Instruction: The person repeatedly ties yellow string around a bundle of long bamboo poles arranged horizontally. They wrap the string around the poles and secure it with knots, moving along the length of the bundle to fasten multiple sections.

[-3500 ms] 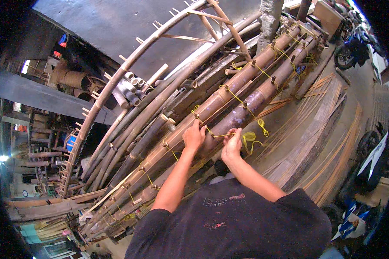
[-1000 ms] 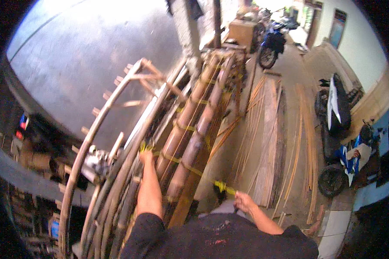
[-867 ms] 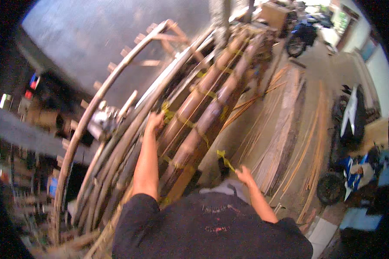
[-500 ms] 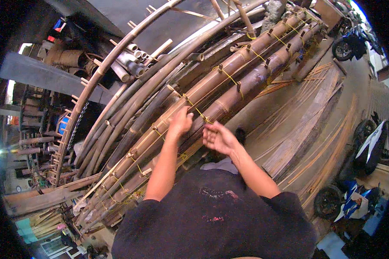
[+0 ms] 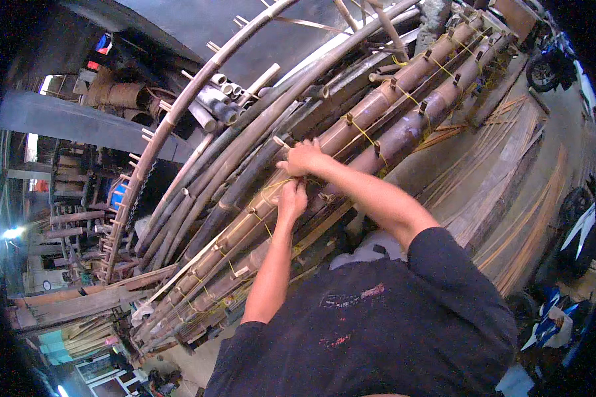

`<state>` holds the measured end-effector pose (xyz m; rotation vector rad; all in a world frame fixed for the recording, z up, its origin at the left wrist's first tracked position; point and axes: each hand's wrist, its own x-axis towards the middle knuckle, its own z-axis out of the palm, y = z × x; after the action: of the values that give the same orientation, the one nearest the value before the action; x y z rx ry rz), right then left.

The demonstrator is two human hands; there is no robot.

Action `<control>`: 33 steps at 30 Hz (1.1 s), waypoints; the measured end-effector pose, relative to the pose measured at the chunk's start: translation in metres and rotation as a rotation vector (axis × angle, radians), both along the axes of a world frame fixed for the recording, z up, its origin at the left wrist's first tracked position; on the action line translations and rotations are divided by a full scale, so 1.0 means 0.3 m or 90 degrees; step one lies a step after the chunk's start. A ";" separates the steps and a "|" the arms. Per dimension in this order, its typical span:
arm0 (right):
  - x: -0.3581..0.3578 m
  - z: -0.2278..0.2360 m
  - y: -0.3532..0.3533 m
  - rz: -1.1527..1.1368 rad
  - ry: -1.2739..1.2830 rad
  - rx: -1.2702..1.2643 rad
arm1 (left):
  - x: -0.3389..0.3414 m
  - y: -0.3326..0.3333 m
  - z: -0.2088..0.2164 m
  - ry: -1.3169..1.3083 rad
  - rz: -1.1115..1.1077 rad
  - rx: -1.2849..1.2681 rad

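Two thick bamboo poles lie side by side in front of me, the far pole [image 5: 372,104] and the near pole [image 5: 404,132]. Short pegs stick up along both, and yellow cord [image 5: 364,131] runs across between them. My left hand [image 5: 291,198] is closed at the near side of the far pole, pinching a loop of the yellow cord. Just beyond it, my right hand [image 5: 306,157] curls over the far pole beside a pale peg [image 5: 281,142]. What its fingers grip is hidden.
Curved dark poles [image 5: 222,165] lie beyond the bamboo, below a long arched pole with pegs [image 5: 172,116]. Planks [image 5: 490,172] and thin bamboo strips [image 5: 536,218] lie on the floor at right. Motorbikes [image 5: 553,314] stand along the right edge.
My right hand has moved from the near pole up and left, over the far pole. The left hand has come slightly lower, onto the cord. The view has shifted a little.
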<state>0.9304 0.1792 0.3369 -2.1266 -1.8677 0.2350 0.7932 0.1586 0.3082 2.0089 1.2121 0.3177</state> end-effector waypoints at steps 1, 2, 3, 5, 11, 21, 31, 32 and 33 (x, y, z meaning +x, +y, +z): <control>0.042 0.001 0.052 0.243 0.326 -0.135 | -0.019 -0.005 -0.024 0.018 0.021 0.031; -0.004 0.030 0.034 0.242 0.674 -0.103 | -0.031 -0.001 -0.048 0.029 0.050 0.063; -0.011 0.193 -0.051 0.193 0.783 -0.092 | -0.057 0.013 -0.059 0.144 0.060 -0.030; 0.010 0.169 -0.245 0.406 0.516 -0.075 | -0.052 -0.017 -0.137 -0.078 0.123 0.222; -0.058 -0.100 -0.554 0.318 0.372 0.101 | 0.093 0.038 0.145 -0.282 0.069 0.105; -0.172 -0.144 -0.619 -0.054 0.827 0.197 | 0.038 0.434 -0.077 0.083 0.009 0.190; -0.690 -0.058 -0.631 -0.470 1.568 -0.066 | -0.644 -0.008 0.092 0.206 -0.061 0.075; -0.731 -0.110 -0.567 -0.574 1.523 0.257 | -0.622 -0.041 0.102 0.219 -0.040 0.092; -0.751 -0.071 -0.487 -0.486 1.377 0.436 | -0.605 -0.072 0.107 0.233 -0.016 0.107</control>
<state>0.7050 0.0332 0.3157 -0.7544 0.1846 0.9242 0.6116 0.1369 0.3402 2.2955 1.4180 0.0375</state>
